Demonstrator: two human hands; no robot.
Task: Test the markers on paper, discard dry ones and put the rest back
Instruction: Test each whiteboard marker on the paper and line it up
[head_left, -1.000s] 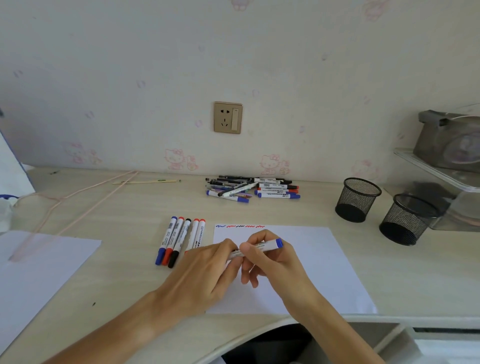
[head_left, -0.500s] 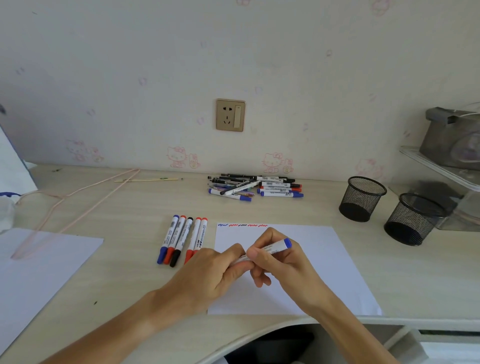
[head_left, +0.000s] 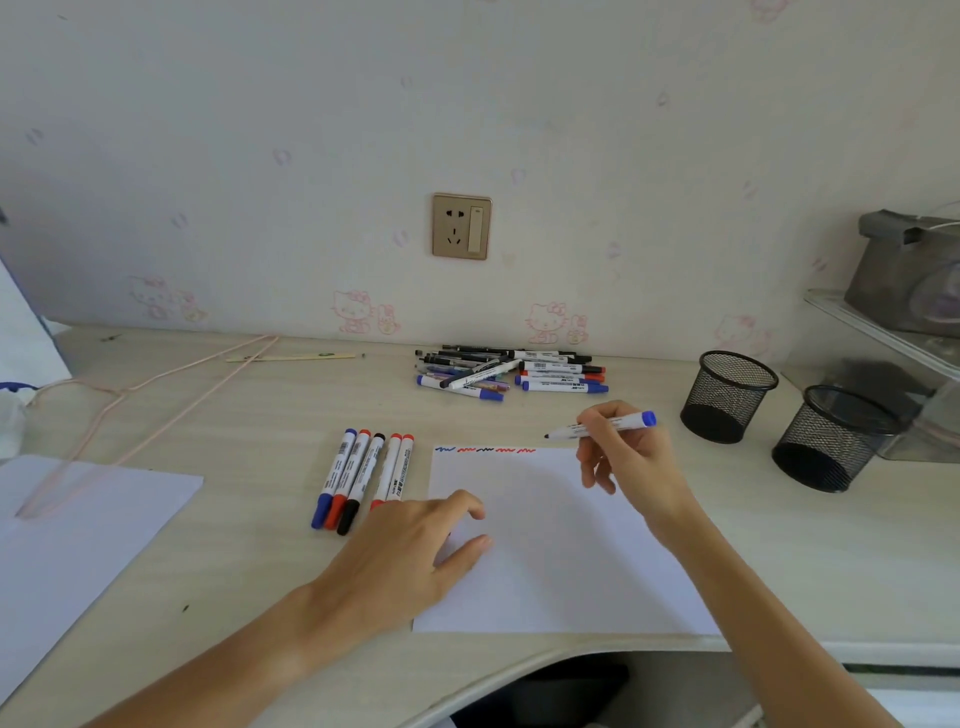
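My right hand (head_left: 631, 460) grips a blue marker (head_left: 602, 427) with its dark tip bare and pointing left, just above the top right corner of the white paper (head_left: 561, 571). Short blue, red and black squiggles (head_left: 485, 450) run along the paper's top edge. My left hand (head_left: 410, 551) rests on the paper's left edge with its fingers curled under; the marker's cap is out of sight, seemingly inside that hand. Several capped markers (head_left: 363, 475) lie in a row left of the paper. A pile of markers (head_left: 509, 374) lies by the wall.
Two black mesh pen cups (head_left: 727, 397) (head_left: 831, 441) stand at the right, in front of a clear shelf unit (head_left: 893, 332). Another white sheet (head_left: 78, 545) lies at the left, with a pink wire hanger (head_left: 130, 400) behind it. The desk's curved front edge (head_left: 519, 660) is close.
My hands were together on the marker; they have come apart. The tip is now bare, my right hand has carried the marker up and right, and my left hand has dropped onto the paper.
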